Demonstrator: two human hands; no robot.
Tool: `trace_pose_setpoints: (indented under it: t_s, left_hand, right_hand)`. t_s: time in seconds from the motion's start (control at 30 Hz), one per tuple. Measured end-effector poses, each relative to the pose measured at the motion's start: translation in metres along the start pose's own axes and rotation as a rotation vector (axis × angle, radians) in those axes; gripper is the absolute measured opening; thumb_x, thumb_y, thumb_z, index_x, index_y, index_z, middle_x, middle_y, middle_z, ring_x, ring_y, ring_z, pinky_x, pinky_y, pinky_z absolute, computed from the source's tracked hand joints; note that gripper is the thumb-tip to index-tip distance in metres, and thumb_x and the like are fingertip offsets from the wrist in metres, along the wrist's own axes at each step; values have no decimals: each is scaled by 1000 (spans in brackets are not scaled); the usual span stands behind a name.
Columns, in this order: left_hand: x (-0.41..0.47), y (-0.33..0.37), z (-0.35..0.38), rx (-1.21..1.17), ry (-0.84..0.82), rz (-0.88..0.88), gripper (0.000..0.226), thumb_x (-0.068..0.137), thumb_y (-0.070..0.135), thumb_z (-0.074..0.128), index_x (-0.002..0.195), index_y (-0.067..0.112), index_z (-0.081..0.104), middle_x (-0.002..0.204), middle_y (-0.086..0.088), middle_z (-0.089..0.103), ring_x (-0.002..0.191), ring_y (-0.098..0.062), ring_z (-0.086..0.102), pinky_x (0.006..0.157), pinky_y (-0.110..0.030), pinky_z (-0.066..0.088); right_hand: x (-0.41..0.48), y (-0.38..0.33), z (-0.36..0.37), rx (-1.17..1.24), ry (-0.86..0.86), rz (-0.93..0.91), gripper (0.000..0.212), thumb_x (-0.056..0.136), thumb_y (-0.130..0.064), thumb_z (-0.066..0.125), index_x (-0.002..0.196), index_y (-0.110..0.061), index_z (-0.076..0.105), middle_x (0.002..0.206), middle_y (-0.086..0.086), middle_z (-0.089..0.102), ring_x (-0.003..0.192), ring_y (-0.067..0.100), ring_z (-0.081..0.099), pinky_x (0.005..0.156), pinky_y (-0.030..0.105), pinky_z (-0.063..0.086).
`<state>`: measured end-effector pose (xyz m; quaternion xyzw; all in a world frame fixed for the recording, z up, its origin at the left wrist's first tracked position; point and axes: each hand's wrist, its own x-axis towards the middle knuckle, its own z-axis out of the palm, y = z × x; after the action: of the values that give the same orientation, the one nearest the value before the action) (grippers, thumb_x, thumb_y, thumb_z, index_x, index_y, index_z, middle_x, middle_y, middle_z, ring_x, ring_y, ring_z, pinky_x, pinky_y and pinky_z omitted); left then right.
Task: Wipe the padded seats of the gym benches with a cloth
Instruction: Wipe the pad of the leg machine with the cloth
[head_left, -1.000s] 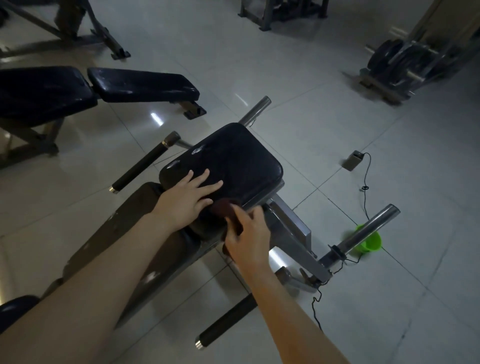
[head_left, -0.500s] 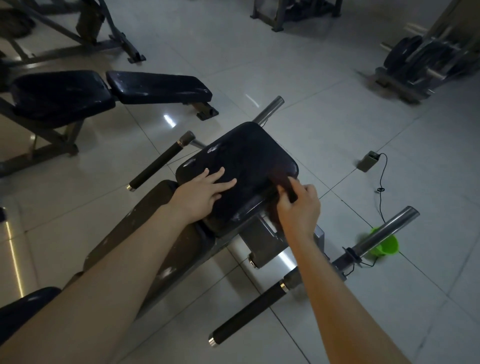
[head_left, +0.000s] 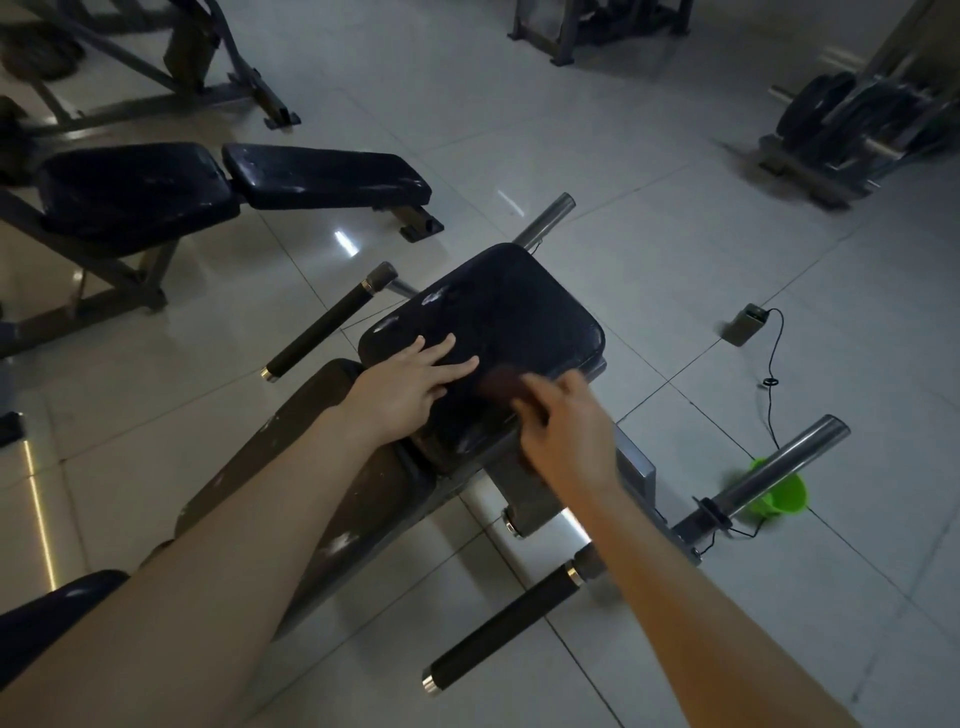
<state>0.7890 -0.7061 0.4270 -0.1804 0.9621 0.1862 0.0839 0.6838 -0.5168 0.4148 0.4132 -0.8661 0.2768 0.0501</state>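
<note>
Right hand (head_left: 563, 441) grips a dark reddish cloth (head_left: 500, 387) against the near side of a black padded seat (head_left: 519, 312), fingers curled round the fabric; hand and cloth are both blurred. Left hand (head_left: 415, 387) lies flat on the same pad, just beside the cloth, fingers straight and slightly spread. Pale scuffs mark the seat's left edge.

The seat tops a grey metal frame (head_left: 636, 470), with a worn backrest (head_left: 311, 467) running toward the camera under the left forearm. Black foam grips (head_left: 324, 325) jut out low on either side, and a bare steel bar (head_left: 779, 467) angles up at right. A green cup (head_left: 787, 499) sits on the tiled floor (head_left: 649, 208), partly hidden behind that bar. A small box (head_left: 745, 325) with a black cable (head_left: 771, 374) rests on the tiles right of the seat. A second bench (head_left: 322, 174) stands well apart at left, and weight plates (head_left: 852, 111) fill a rack at upper right.
</note>
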Motion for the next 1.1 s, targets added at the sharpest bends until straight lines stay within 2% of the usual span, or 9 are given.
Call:
trace_pose_setpoints:
  t_s: [0.13,0.2,0.33,0.5,0.63,0.77,0.87,0.97,1.1]
  left_hand:
    - [1,0,1,1,-3,-11,56,105,21,40,149,50,21,163,12,5,151,-22,2,121,-42,20]
    - [0,0,4,-7,1,-23,57,105,20,40,149,50,21,163,13,4,151,-22,1,121,-42,19]
    - [-1,0,2,-20,-12,-13,56,105,20,40,150,48,22,164,12,4,151,-22,1,121,-43,19]
    - [-3,2,-3,-76,-13,-13,54,104,19,42,147,48,28,163,14,6,151,-20,0,121,-45,20]
    - [-6,10,-15,-419,-28,-53,46,100,10,47,131,44,53,161,11,20,151,-17,4,122,-48,8]
    - [-17,34,-33,-914,30,-31,42,98,8,50,131,33,57,126,12,59,115,7,53,104,-20,41]
    - [-22,41,-40,-1191,-53,-139,43,99,30,52,142,33,47,122,6,59,112,-12,58,96,-32,45]
    - [-29,38,-44,-1208,-245,-100,44,92,49,52,129,27,61,120,1,68,114,-17,63,98,-37,45]
    - [-33,43,-45,-1166,-233,-121,39,84,37,68,122,32,64,115,3,70,108,-17,67,93,-35,53]
  right_hand:
    - [27,5,-5,37,108,255,34,98,-27,59,131,-23,62,101,-3,48,82,9,44,65,11,28]
    - [13,-7,5,34,119,213,31,95,-23,63,126,-19,65,100,1,51,82,10,45,71,18,36]
    - [-35,-38,35,36,9,-54,24,86,-14,72,110,-16,71,92,3,55,72,10,46,60,21,43]
    - [-31,-43,27,199,-138,79,29,92,-26,67,121,-25,68,95,-4,57,75,8,54,64,17,44]
    - [-12,-38,0,660,-260,426,22,97,-24,60,118,-28,62,100,-8,65,84,1,63,72,14,52]
    - [5,-38,-12,1168,-258,662,17,100,-12,51,110,-18,64,109,5,67,103,17,67,86,31,56]
    - [19,-39,-16,1393,-250,741,22,101,-8,45,114,-16,61,109,10,65,103,30,64,98,48,51]
    - [30,-42,-23,1472,-219,873,23,98,-5,46,104,-19,64,90,5,69,85,22,68,81,40,59]
    - [31,-43,-24,1462,-186,1028,16,98,-21,53,100,-14,67,92,10,70,82,23,69,59,29,57]
